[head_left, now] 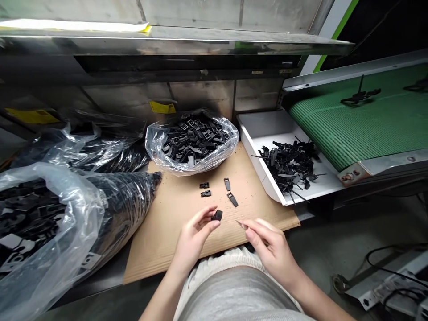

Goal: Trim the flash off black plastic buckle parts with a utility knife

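Observation:
Between the thumb and fingers of my left hand (197, 229) is a small black block-shaped part (217, 216). My right hand (267, 240) pinches a thin pointed blade-like tool (241, 224), its tip towards the black part but apart from it. Beyond my hands, on the cardboard sheet (167, 236), lie two small black clips (205, 193) on the left and two flat black tapered pieces (232, 199) on the right. Farther back, an open plastic bag (230, 136) is full of black tapered pieces.
A large open bag of black parts (30, 218) stands at the left, beside more plastic bags (90, 151). On the right, a white tray (264, 178) holds a heap of black parts below a green conveyor belt (368, 129). A metal shelf (187, 44) crosses the back.

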{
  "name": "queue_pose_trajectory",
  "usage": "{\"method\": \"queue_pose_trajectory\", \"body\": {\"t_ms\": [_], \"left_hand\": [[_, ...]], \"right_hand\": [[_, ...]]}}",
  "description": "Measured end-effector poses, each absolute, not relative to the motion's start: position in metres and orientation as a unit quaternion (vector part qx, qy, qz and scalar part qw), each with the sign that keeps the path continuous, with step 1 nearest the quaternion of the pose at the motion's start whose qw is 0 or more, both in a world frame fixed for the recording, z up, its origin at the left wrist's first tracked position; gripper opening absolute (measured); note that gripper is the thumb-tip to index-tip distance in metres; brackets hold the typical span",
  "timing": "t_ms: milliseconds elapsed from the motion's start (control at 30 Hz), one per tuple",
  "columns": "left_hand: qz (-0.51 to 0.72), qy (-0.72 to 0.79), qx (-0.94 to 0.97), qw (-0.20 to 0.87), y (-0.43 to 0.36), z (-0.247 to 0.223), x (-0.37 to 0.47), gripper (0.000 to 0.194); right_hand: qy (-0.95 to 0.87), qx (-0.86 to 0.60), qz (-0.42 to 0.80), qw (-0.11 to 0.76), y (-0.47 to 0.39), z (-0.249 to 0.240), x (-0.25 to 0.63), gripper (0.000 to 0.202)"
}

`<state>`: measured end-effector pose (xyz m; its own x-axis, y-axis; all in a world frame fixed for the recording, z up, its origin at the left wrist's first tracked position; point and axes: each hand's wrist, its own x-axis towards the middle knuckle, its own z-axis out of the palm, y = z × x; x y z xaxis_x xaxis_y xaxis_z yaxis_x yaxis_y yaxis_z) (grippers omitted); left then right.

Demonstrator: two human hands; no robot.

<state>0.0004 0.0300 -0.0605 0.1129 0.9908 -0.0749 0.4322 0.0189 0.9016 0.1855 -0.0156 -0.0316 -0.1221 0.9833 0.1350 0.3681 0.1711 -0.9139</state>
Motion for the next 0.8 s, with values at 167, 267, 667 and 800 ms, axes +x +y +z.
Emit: {"method": "queue_pose_trajectory", "body": {"t_ms": [167,267,667,800], "left_hand": [[0.419,0.544,0.574,0.445,-0.003,-0.018,-0.001,0.016],[0.433,0.537,0.575,0.441,-0.008,-0.012,-0.001,0.015],[0.458,0.532,0.568,0.430,-0.020,-0.009,-0.004,0.017],[0.453,0.537,0.583,0.408,-0.019,-0.008,-0.005,0.017]], "right_hand": [[-0.725,-0.501,0.289,0.375,-0.013,-0.014,0.173,0.024],[-0.748,-0.485,0.263,0.368,-0.014,-0.010,0.167,0.025],[-0.701,-0.543,0.234,0.398,-0.005,-0.020,0.174,0.022],[-0.659,-0.511,0.350,0.426,-0.007,-0.015,0.177,0.021]]}}
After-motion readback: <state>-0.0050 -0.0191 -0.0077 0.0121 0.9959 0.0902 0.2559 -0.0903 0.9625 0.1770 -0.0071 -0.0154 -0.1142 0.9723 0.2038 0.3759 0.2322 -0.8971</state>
